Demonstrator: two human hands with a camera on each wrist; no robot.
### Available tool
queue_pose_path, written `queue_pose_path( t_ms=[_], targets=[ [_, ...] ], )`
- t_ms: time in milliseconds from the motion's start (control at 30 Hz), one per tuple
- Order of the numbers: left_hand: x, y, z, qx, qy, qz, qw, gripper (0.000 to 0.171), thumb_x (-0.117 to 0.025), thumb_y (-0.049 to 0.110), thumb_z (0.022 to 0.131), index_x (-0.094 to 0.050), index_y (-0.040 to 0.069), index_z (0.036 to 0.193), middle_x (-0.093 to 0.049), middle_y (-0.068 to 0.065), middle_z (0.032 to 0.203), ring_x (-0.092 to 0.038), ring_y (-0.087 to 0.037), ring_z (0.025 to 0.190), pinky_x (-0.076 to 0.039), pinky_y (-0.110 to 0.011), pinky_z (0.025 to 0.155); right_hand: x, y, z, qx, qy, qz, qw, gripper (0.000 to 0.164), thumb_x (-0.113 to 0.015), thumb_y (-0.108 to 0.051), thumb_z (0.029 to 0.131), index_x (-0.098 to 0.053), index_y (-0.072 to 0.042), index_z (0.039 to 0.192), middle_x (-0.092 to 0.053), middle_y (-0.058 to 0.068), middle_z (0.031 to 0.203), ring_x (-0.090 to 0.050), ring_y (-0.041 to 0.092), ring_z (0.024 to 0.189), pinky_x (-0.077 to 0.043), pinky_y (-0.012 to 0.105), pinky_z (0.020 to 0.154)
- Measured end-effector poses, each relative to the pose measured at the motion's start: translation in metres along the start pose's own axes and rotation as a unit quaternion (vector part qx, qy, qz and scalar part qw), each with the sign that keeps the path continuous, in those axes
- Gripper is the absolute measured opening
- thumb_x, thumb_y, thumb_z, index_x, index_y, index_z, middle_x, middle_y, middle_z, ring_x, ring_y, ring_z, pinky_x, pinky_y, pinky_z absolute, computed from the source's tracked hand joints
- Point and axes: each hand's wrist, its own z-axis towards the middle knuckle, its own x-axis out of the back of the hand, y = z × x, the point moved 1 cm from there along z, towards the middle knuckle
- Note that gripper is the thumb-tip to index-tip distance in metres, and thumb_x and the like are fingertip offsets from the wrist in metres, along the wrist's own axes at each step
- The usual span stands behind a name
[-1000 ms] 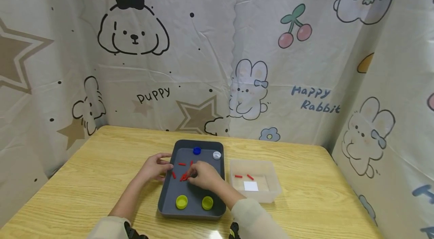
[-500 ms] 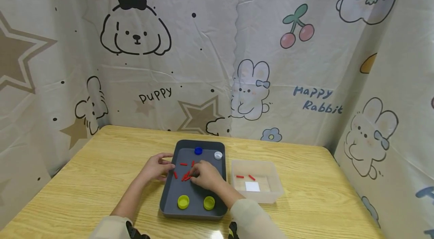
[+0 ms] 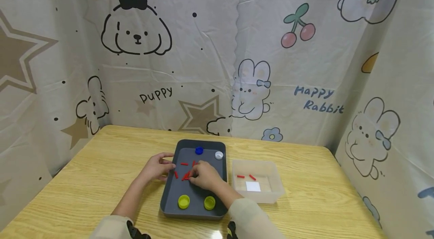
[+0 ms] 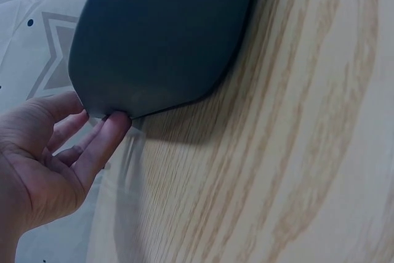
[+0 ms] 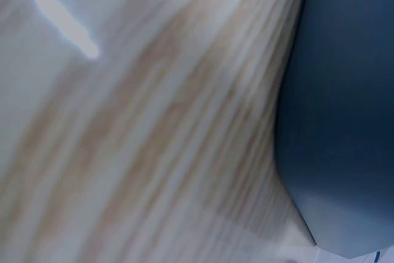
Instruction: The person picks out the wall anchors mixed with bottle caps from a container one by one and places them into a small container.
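A dark grey tray stands on the table. My left hand holds its left edge, thumb at the rim; in the left wrist view the fingers of that hand meet the tray's edge. Over the middle of the tray, my right hand has curled fingers with the tips pinching at a small cluster of short red sticks. Other red sticks lie close by, one above and one to the left. The right wrist view shows only the tray's outer side and wood.
Two yellow caps sit at the tray's near end, a blue cap and a white cap at its far end. Right of the tray, a translucent box contains two red sticks and a white square.
The head view has shifted slightly. My right fingertips make small movements at the red cluster, whose sticks have moved a little. The left hand stays at the tray's edge.
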Motion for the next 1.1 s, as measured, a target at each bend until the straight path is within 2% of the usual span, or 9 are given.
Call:
queue_pose_path(
  t_ms=[267,567,1100],
  targets=[
    [0.0,0.001,0.001,0.0,0.002,-0.001,1.0,0.05,-0.064,0.008,0.086,-0.048,0.003,0.133,-0.06,-0.024,0.113,-0.065,-0.02,0.08,-0.055,-0.035,0.055,0.003,0.003,-0.001,0.001,0.003,0.027,1.0,0.008,-0.072,-0.022,0.081,-0.073,-0.015,0.082,-0.054,-0.006,0.078,-0.046,0.003,0.068,-0.042,0.017,0.062],
    [0.0,0.0,0.0,0.0,0.0,-0.003,1.0,0.05,-0.064,0.008,0.087,-0.048,0.003,0.134,-0.061,-0.023,0.113,-0.065,-0.019,0.079,-0.055,-0.034,0.056,0.009,-0.001,-0.005,-0.02,0.006,0.082,0.996,0.007,-0.071,-0.02,0.081,-0.072,-0.014,0.083,-0.052,-0.006,0.079,-0.049,0.003,0.069,-0.042,0.017,0.063],
    [-0.001,0.002,-0.002,0.005,0.002,0.0,1.0,0.05,-0.065,0.009,0.087,-0.048,0.003,0.133,-0.061,-0.022,0.112,-0.064,-0.017,0.075,-0.054,-0.034,0.055,0.031,-0.011,-0.018,0.001,0.043,0.117,0.992,0.006,-0.071,-0.02,0.081,-0.073,-0.016,0.084,-0.056,-0.002,0.08,-0.046,0.003,0.068,-0.04,0.016,0.059]
  ],
)
